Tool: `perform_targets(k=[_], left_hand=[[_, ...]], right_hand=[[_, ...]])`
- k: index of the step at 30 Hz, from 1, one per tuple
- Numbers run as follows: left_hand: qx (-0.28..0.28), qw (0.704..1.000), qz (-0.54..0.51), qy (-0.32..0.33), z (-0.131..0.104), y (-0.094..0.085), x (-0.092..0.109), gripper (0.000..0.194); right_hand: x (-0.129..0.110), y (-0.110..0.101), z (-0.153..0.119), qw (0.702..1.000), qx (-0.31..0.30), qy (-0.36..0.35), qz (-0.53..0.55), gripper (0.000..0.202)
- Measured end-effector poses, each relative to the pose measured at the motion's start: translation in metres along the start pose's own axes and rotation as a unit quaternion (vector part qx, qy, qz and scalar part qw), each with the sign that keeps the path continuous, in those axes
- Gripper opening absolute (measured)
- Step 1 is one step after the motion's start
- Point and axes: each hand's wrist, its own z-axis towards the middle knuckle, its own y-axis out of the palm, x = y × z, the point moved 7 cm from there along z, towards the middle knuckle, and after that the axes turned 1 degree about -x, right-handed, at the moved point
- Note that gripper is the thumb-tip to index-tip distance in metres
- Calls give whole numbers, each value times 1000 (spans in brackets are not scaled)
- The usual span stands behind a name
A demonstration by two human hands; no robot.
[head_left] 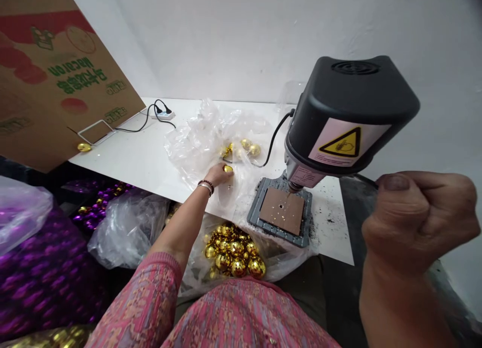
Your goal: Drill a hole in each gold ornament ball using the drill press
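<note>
My left hand reaches over the white table, fingers closed on a gold ball beside a crumpled clear plastic bag. More gold balls lie in or under that plastic. At the right, my right hand is closed round the end of the lever of a black drill press; the part it grips is mostly hidden. Below the drill's tip, a brown board with a small hole lies on the grey base. Several gold balls fill an open plastic bag at my lap.
A power strip with black cords sits on the white table. A large cardboard box stands at the left. Bags of purple balls are at the lower left. Dark shavings are scattered round the drill base.
</note>
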Motion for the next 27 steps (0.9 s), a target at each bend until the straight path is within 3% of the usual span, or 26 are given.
perform_targets(k=[3,7,9,12,15,17,21,27], left_hand=[[2,992,-125,16,-26,-5,3,25],[-76,905,-418,29,-75,-4,9,39],[-134,876,-463,16,-100,9,12,50],[-208,858,-470,0,-128,37,19,59],[-249,859,-447,4,-141,63,28,58],[-263,867,-424,6,-143,73,33,59],[-268,884,-384,5,-141,83,44,56],[-234,932,-278,14,-130,100,62,41]], right_hand=[[2,1,-2,999,-20,32,4,59],[0,3,6,999,-33,37,-2,56],[6,10,20,995,-59,82,0,51],[22,30,46,974,-116,195,4,42],[38,49,68,945,-137,296,23,53],[42,59,75,936,-134,319,64,55],[42,67,75,933,-130,320,101,52],[45,67,69,926,-121,333,132,43]])
